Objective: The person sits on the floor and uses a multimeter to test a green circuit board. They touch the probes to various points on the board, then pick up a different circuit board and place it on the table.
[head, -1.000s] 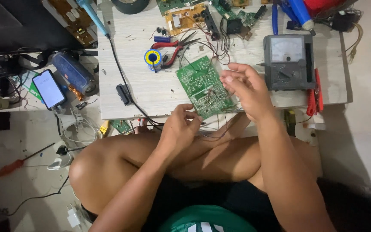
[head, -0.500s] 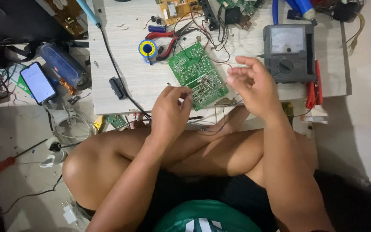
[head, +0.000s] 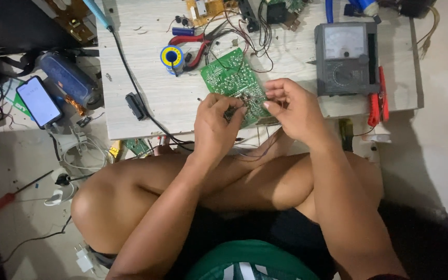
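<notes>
A green circuit board (head: 227, 78) lies solder side up on the low white table (head: 146, 62), tilted toward me. My left hand (head: 214, 124) rests on its near edge, fingers pinched around something small that I cannot make out. My right hand (head: 291, 110) meets it from the right, fingertips pinching at the same spot on the board's lower right part. Thin wires trail off the board's near edge toward my crossed legs.
A grey analog multimeter (head: 346, 52) with red probes (head: 377, 101) sits right of the board. Solder spool (head: 172, 56), red pliers (head: 195, 44) and another board (head: 203, 9) lie behind. A phone (head: 38, 101), blue box (head: 68, 78) and red screwdriver (head: 1, 201) are on the floor at left.
My left hand has risen from my knee to the board's near edge, and the right hand has closed in beside it. Both now pinch at the same spot.
</notes>
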